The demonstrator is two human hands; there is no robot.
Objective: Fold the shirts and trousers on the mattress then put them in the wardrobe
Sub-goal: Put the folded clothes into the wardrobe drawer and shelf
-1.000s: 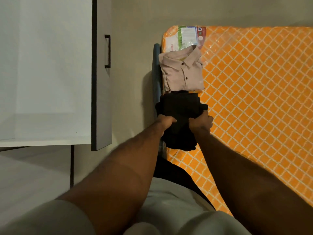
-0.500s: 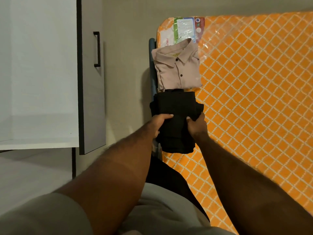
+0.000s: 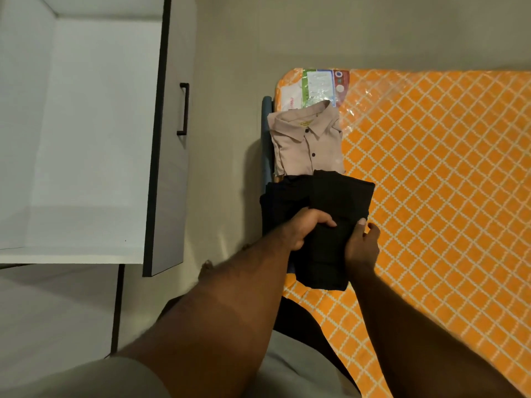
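Folded black trousers (image 3: 339, 196) lie at the left edge of the orange patterned mattress (image 3: 445, 182). My left hand (image 3: 304, 228) grips their left side, fingers curled over the cloth. My right hand (image 3: 362, 245) holds the right side, its thumb on top of the fabric. A folded beige shirt (image 3: 307, 142) with dark buttons lies just beyond the trousers, its near edge tucked under them. The white wardrobe (image 3: 86, 139) stands open on the left.
The wardrobe door (image 3: 169, 156) with a black handle (image 3: 184, 109) juts out between the shelf and the mattress. A plastic label (image 3: 319, 87) sits at the mattress's far left corner. Grey floor runs between wardrobe and mattress.
The view has tilted, so mattress and clothes sit lower in frame. My hands have shifted their grip on the trousers, and the right half now lies raised above the left.
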